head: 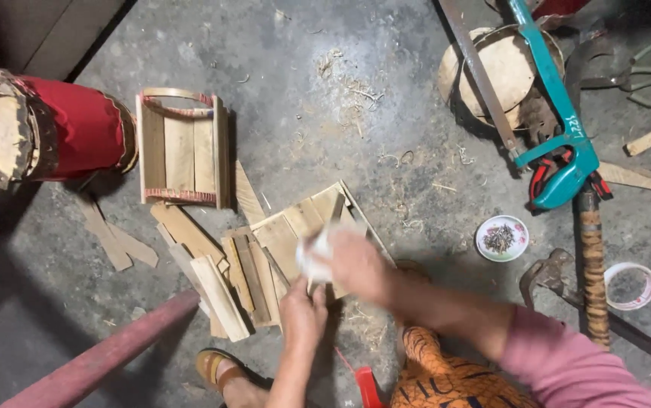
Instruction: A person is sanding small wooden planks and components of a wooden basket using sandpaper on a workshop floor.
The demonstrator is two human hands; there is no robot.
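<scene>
A wooden panel of joined slats lies on the concrete floor just right of a small wooden crate; the right hand, blurred, grips a white cloth over it, best rubbed firmly while the left hand, fingers curled, steadies its edge.

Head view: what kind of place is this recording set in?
Probably an informal woodworking spot on a bare concrete floor. Cut wooden slats lie beside a small slatted crate, wood shavings are scattered about, and a teal-framed hacksaw lies nearby.
</scene>
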